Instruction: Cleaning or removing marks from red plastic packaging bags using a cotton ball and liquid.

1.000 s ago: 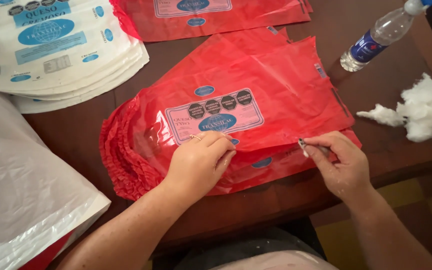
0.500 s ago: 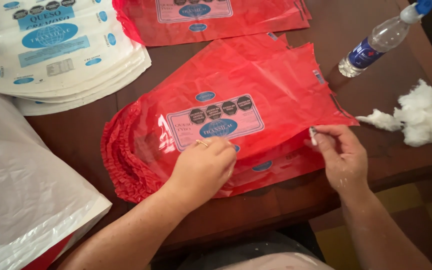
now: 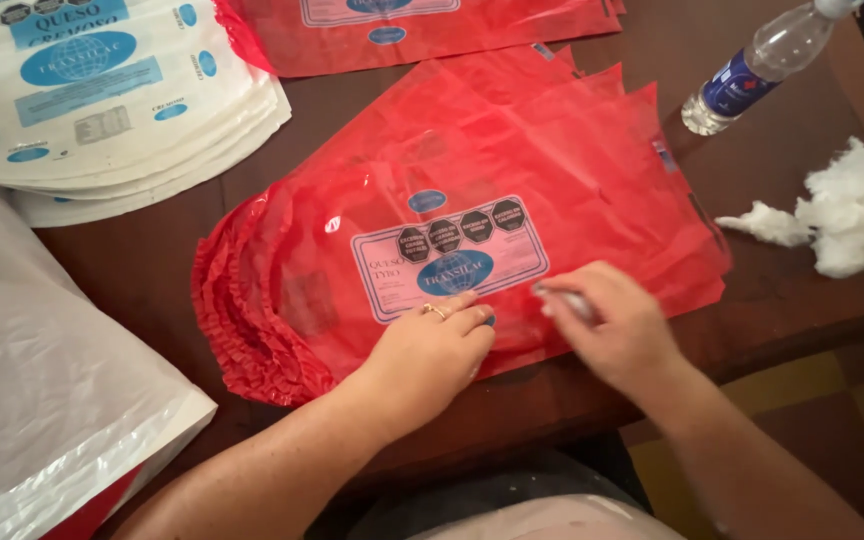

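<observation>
Red bag stack (image 3: 472, 200), table's near edge: left hand (image 3: 432, 350) fingers together, pressing flat; right hand (image 3: 612, 325) pinching 1 small item. Risk: slick bags sliding.

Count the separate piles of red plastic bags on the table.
2. One fanned pile of red bags lies mid-table under both hands: left hand and right hand rest on its near edge. A second red pile runs off the top edge, so more may be hidden.
</observation>
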